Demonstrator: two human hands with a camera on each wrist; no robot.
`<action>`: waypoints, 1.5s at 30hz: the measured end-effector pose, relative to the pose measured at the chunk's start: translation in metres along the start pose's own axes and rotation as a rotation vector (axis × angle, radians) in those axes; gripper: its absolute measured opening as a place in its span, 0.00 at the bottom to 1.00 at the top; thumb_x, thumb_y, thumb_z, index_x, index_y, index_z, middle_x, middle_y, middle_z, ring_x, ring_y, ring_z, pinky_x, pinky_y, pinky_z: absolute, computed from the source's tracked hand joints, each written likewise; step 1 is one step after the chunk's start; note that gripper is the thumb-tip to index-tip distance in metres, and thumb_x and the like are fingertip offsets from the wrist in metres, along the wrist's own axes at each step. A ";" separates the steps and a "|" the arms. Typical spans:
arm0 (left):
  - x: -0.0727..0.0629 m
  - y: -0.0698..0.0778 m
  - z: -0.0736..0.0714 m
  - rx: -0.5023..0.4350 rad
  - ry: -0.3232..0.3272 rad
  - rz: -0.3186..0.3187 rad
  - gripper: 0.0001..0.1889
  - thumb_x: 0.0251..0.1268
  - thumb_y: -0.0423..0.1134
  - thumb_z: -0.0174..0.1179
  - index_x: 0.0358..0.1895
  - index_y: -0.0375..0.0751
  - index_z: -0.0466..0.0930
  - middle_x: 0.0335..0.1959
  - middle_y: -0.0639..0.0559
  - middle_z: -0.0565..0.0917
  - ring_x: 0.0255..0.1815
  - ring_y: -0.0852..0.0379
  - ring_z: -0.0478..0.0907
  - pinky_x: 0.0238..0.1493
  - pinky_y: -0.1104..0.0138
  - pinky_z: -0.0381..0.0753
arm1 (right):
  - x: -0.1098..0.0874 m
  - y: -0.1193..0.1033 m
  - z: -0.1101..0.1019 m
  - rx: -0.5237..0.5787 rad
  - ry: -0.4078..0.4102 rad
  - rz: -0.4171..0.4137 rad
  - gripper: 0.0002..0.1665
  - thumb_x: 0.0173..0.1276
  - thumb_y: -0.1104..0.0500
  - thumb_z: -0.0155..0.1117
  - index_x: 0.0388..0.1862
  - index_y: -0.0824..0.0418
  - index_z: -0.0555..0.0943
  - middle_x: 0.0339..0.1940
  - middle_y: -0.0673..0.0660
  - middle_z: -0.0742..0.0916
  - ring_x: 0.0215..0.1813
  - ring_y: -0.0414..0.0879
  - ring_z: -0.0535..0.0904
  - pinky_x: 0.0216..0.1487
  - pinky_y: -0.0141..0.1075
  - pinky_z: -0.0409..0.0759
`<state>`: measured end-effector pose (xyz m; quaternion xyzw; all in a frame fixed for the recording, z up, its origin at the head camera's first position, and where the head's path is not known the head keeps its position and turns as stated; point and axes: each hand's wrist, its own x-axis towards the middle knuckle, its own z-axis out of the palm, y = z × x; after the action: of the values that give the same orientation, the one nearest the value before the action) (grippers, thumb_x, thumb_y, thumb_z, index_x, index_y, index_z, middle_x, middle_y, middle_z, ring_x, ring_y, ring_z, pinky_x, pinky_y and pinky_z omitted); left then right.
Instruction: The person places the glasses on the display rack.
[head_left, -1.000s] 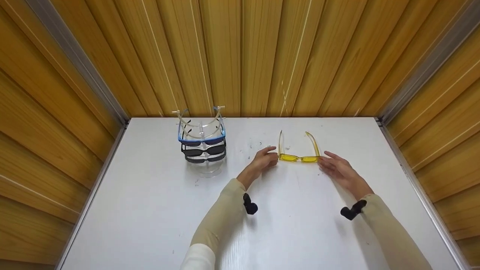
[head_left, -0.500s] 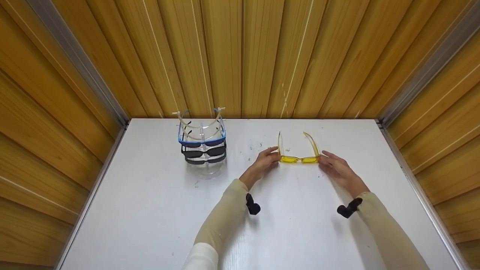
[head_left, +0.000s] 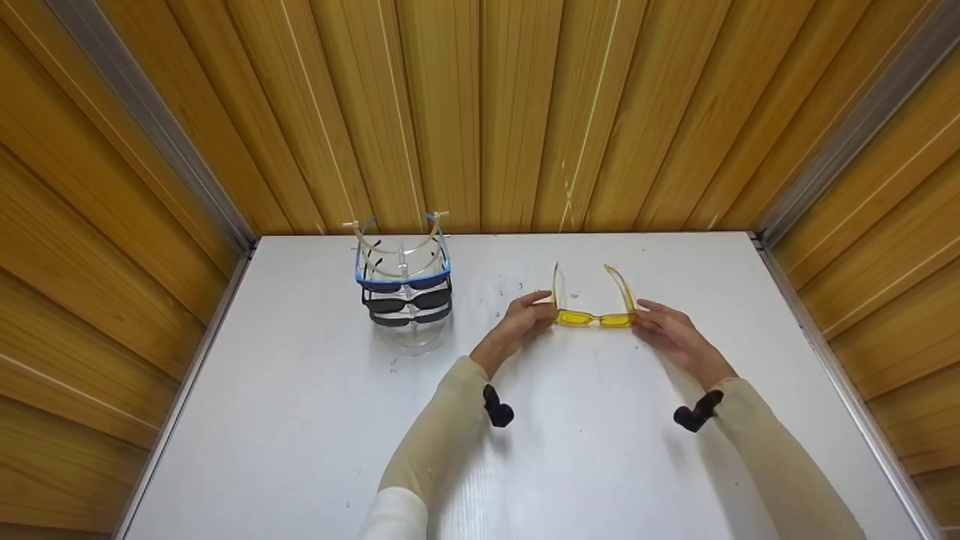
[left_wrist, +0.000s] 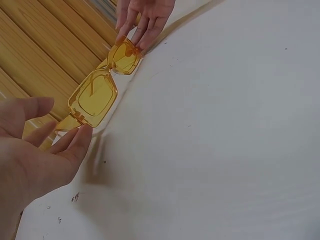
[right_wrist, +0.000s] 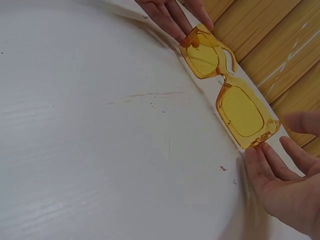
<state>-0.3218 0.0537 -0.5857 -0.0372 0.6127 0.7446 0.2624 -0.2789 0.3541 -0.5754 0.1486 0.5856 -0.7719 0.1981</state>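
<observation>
Yellow sunglasses (head_left: 574, 318) with clear yellow lenses stand at the right of centre in the head view, their temples unfolded toward the back wall. My left hand (head_left: 525, 321) touches their left corner with its fingertips. At the opposite corner, the fingertips of my right hand (head_left: 675, 337) touch the frame. In the left wrist view, the left thumb (left_wrist: 40, 106) is apart from the sunglasses (left_wrist: 95, 97). The right wrist view likewise has the right thumb (right_wrist: 302, 122) off the frame. Fingers on both sides look extended or only slightly bent. Whether the frame touches the table is unclear.
To the left, a clear display stand (head_left: 416, 348) holds blue-framed sunglasses (head_left: 406, 283), black sunglasses (head_left: 409, 302) and a lower dark pair (head_left: 409, 322). Its upper arms are bare. The white table (head_left: 285, 420) meets a wood-patterned wall (head_left: 517, 135) at the back.
My left hand, a little apart from the sunglasses one second ago, now touches their corner. The right hand and the sunglasses have shifted slightly left. The stand has not moved.
</observation>
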 end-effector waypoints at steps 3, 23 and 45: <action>-0.003 0.001 -0.006 0.013 0.012 -0.005 0.27 0.71 0.33 0.59 0.72 0.41 0.71 0.66 0.37 0.80 0.60 0.49 0.84 0.70 0.56 0.79 | 0.001 0.001 0.004 -0.011 0.000 0.014 0.41 0.79 0.60 0.57 0.84 0.64 0.51 0.50 0.50 0.89 0.58 0.41 0.84 0.73 0.36 0.76; -0.063 0.003 -0.062 0.086 -0.028 -0.033 0.28 0.72 0.29 0.56 0.75 0.36 0.67 0.62 0.27 0.80 0.42 0.57 0.86 0.65 0.53 0.83 | -0.014 0.016 0.049 -0.121 -0.205 0.137 0.41 0.78 0.64 0.59 0.82 0.68 0.52 0.50 0.57 0.89 0.50 0.45 0.88 0.60 0.38 0.86; -0.127 -0.019 -0.108 0.117 -0.086 -0.048 0.30 0.71 0.28 0.58 0.75 0.31 0.64 0.40 0.44 0.85 0.37 0.57 0.84 0.52 0.60 0.90 | -0.033 0.051 0.093 -0.189 -0.415 0.194 0.31 0.77 0.65 0.59 0.75 0.71 0.65 0.48 0.59 0.89 0.50 0.46 0.88 0.59 0.41 0.87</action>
<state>-0.2331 -0.0893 -0.5810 -0.0044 0.6420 0.7020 0.3082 -0.2255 0.2572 -0.5780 0.0234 0.5849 -0.7051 0.4002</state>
